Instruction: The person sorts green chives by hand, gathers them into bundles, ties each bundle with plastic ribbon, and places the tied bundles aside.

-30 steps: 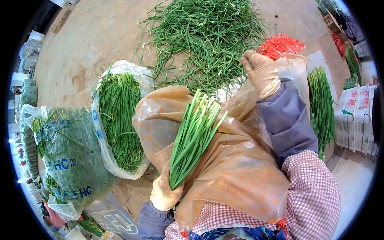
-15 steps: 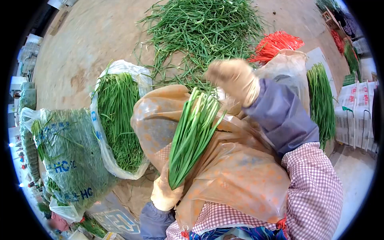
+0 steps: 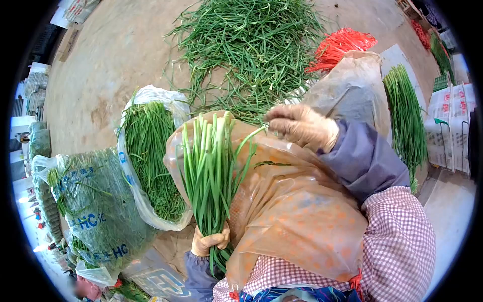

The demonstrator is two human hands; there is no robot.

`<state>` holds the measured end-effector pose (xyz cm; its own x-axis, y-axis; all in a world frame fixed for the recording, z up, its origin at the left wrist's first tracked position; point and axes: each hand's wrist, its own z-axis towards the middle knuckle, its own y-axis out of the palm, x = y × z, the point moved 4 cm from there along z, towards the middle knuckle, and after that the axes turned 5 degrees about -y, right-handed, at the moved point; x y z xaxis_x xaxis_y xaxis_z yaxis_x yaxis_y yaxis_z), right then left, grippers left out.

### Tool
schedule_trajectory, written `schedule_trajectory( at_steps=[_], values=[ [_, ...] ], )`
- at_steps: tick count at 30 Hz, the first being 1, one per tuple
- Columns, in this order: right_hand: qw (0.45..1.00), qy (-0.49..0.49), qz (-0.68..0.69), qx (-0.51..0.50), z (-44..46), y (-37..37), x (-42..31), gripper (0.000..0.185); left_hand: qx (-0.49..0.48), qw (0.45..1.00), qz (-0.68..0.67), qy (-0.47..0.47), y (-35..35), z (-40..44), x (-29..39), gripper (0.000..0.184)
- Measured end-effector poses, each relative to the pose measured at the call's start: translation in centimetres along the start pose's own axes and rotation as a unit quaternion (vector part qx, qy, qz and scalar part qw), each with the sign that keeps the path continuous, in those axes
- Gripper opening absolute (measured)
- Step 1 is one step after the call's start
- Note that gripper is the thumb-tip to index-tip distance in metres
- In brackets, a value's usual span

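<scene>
My left hand (image 3: 210, 240), in a tan glove, is closed round the lower part of a bunch of garlic chives (image 3: 206, 171). The pale cut ends point up and away from me, and the leaf tips hang below the fist. To the right, my right hand (image 3: 304, 126), also gloved, has its fingers bent together at the end of one chive stalk that slants out of the bunch. The fingertips seem to pinch that stalk. Beneath both hands, a translucent brown plastic apron (image 3: 297, 211) covers my lap and knees.
Loose chive leaves (image 3: 246, 50) lie heaped on the floor ahead. Red ties (image 3: 342, 45) sit beyond my right knee. Chives fill an open plastic bag (image 3: 151, 156) at left, beside a wrapped bag (image 3: 95, 201). Another chive bundle (image 3: 405, 110) and white crates (image 3: 450, 126) stand at right.
The chive bunch has swung more upright and shifted left, with my left fingers now visible round it. My right hand has moved down slightly, to the tip of a slanting stalk.
</scene>
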<state>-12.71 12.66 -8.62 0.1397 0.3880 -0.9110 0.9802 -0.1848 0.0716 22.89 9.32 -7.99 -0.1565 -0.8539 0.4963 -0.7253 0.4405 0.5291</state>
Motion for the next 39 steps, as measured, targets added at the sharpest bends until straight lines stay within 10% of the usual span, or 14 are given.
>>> schedule_trajectory(
  at_steps=[3,9,22,25,29,35,39],
  values=[
    [0.982,0.120,0.144,-0.009,-0.4,2.1,2.3,0.033,-0.034,0.999,-0.034,-0.011,-0.2,0.2,-0.3,0.050],
    [0.969,0.058,0.238,-0.016,0.6,5.4,3.3,0.028,-0.043,0.997,-0.066,0.000,-0.1,0.3,-0.5,0.049],
    [0.982,0.112,0.150,-0.019,2.6,6.3,1.8,0.016,-0.184,0.963,-0.197,-0.012,-1.8,0.9,-2.7,0.060],
    [0.960,-0.143,0.218,0.107,3.2,5.1,1.0,0.024,-0.208,0.957,-0.204,-0.006,-2.1,1.2,-3.0,0.060],
    [0.864,-0.419,-0.113,0.254,0.0,3.6,-5.1,0.026,-0.210,0.956,-0.207,0.010,-2.3,1.2,-3.1,0.061],
    [0.966,-0.189,-0.175,0.017,2.4,7.4,-7.9,0.033,-0.177,0.962,-0.207,0.017,-2.2,1.3,-3.3,0.062],
    [0.985,-0.162,0.063,-0.026,6.2,9.4,-3.8,0.025,-0.147,0.969,-0.198,0.016,-1.8,1.1,-3.0,0.065]
  ],
)
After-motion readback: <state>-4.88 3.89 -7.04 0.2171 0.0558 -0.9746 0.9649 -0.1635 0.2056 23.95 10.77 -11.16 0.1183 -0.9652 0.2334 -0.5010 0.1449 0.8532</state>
